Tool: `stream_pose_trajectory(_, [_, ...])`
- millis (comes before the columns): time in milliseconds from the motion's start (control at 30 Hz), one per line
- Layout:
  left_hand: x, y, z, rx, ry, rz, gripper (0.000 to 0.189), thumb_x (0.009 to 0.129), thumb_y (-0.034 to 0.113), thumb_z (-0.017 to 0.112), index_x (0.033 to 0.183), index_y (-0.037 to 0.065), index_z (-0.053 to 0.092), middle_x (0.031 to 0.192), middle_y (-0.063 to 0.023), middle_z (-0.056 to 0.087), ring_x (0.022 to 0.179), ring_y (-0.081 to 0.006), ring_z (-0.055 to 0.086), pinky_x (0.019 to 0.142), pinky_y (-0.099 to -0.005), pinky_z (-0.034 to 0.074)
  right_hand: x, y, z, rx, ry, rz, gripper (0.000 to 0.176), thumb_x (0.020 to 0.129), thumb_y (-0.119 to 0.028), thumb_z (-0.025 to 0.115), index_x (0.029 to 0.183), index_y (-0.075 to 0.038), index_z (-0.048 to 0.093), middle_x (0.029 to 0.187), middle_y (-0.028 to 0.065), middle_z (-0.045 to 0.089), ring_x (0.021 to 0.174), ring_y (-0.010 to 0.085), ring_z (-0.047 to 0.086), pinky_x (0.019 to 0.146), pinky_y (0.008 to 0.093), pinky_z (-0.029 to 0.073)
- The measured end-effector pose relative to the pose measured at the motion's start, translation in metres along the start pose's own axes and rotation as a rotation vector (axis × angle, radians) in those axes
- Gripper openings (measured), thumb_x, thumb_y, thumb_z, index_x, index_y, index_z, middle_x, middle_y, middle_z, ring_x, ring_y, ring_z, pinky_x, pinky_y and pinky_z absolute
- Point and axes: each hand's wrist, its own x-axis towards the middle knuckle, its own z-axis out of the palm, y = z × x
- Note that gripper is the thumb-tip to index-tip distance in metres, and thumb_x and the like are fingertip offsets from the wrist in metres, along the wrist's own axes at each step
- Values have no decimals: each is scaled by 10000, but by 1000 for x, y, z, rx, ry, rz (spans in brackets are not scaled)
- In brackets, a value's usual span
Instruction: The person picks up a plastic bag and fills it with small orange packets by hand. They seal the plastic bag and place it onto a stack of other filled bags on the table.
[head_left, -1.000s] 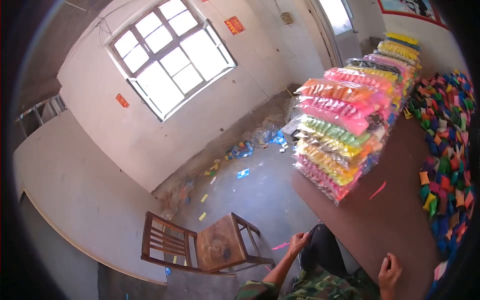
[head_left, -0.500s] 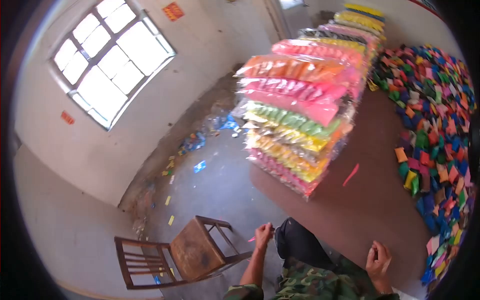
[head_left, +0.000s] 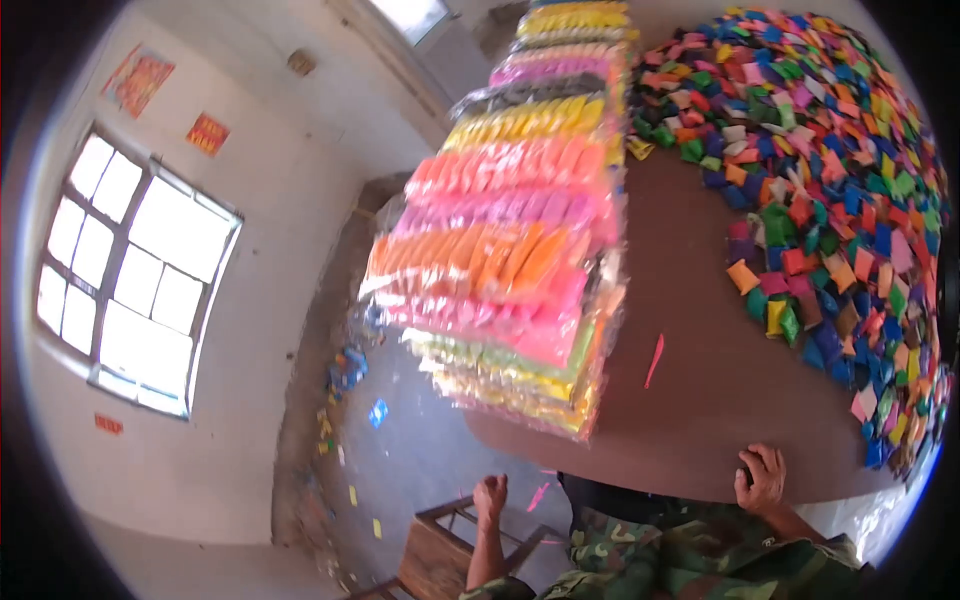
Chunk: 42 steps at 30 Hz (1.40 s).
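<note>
My left hand (head_left: pixel 490 497) hangs over the floor beside the table, its fingers curled in; whether they hold anything is too small to tell. My right hand (head_left: pixel 763 477) rests at the near edge of the brown table (head_left: pixel 690 420), fingers bent and a little apart, with nothing visible in it. A tall stack of clear bags with colourful pieces (head_left: pixel 480 260) stands on the table's left side. Between the stack and a big heap of small coloured packets (head_left: pixel 800 200) lies a thin pink strip (head_left: pixel 654 361).
A wooden chair (head_left: pixel 437 557) stands on the floor at the lower left, close to my left arm. Litter (head_left: pixel 348 370) lies along the wall below the window (head_left: pixel 130 270). Pink scraps (head_left: pixel 538 496) are on the floor near the table.
The view has turned right, so window, chair and stack appear further left. My right hand now lies at the table's edge, and my left hand shows further from my legs.
</note>
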Motion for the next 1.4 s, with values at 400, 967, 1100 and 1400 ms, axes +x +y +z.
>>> stream_pose_trajectory(400, [-49, -50, -48, 575, -486, 396, 355, 1038, 386, 597, 942, 122, 814, 922, -191, 781, 869, -429, 768, 776, -564, 606, -4, -6, 7, -89, 198, 145, 468, 906, -246, 734, 1312, -18, 687, 1335, 195, 647, 1152, 424, 655, 1047, 565, 508])
stream_pose_trajectory(967, [33, 37, -191, 683, -802, 245, 262, 1019, 335, 660, 1000, 117, 805, 981, -179, 785, 886, -410, 763, 782, -546, 605, 0, -15, 5, -105, 169, 406, 495, 855, -239, 786, 1309, -70, 684, 1343, 131, 630, 1120, 354, 637, 976, 478, 538])
stream_pose_trajectory(1100, [34, 50, -195, 729, -875, 252, 243, 1015, 323, 675, 1013, 116, 803, 995, -177, 786, 890, -406, 762, 784, -542, 605, 3, -12, 7, -93, 170, 411, 491, 872, -244, 799, 1321, -86, 680, 1367, 108, 632, 1170, 319, 636, 1003, 462, 537])
stream_pose_trajectory(1400, [-35, 162, -181, 632, -954, 686, 181, 983, 254, 737, 1062, 99, 789, 1044, -163, 786, 913, -387, 758, 800, -517, 606, 4, -9, 6, -57, 177, 390, 500, 850, -212, 814, 1315, -74, 693, 1360, 113, 633, 1163, 318, 644, 985, 440, 552])
